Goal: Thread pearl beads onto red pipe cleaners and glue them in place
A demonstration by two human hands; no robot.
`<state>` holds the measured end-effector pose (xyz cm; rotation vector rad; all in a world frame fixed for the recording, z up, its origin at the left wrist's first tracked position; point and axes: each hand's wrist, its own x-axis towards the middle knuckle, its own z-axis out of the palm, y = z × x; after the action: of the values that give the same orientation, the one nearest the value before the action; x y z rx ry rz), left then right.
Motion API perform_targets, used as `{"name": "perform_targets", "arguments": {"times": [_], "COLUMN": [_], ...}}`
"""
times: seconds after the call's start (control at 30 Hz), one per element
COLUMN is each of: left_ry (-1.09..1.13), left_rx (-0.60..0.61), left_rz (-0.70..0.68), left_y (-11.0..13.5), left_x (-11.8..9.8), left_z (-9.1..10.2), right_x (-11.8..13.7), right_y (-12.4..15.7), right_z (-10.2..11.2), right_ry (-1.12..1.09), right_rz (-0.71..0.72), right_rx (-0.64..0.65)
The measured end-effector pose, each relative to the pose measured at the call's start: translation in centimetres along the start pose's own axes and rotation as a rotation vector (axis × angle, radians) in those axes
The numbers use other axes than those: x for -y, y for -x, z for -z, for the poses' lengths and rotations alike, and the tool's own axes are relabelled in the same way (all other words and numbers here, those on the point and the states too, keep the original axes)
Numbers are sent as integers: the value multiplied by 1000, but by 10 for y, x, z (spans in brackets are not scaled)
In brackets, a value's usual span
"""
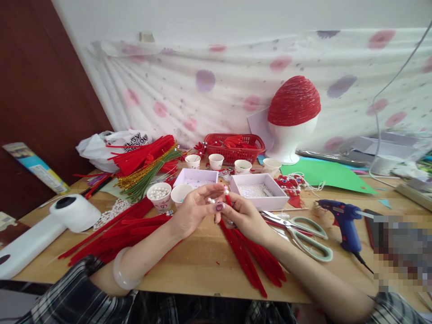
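Note:
My left hand [195,208] and my right hand [243,216] meet over the middle of the wooden table [199,265]. Together they pinch the top of a bundle of red pipe cleaners [251,258], which trails toward me. Small white pearl beads [225,191] show at my fingertips where the stems meet. A pale bangle [122,274] sits on my left wrist. Just beyond my hands stand a paper cup of pearls [159,195] and an empty-looking cup [180,193].
Scissors [308,236] and a blue glue gun [344,220] lie to the right. Two white boxes [258,190] of beads, small cups, a red basket [234,147], a head form with a red cap [293,118], loose red, gold and green stems [148,164] and a white spool [72,211] surround them.

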<state>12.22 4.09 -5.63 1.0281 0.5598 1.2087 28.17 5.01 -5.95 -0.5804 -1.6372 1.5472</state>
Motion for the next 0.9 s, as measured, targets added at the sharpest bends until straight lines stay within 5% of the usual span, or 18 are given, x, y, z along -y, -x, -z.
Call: {"name": "perform_targets", "arguments": {"times": [0.67, 0.73, 0.9], "left_ry": [-105, -104, 22], "left_rx": [95, 93, -4], "left_rz": [47, 55, 36], "left_y": [1, 0, 0], "left_x": [12, 13, 10], "left_z": [-1, 1, 1], "right_x": [-3, 2, 55], "right_y": [2, 2, 40], "right_z": [-10, -10, 7], "right_ry": [-207, -106, 603], "right_rz": [-227, -217, -154], "right_rx": [-123, -99, -32]}}
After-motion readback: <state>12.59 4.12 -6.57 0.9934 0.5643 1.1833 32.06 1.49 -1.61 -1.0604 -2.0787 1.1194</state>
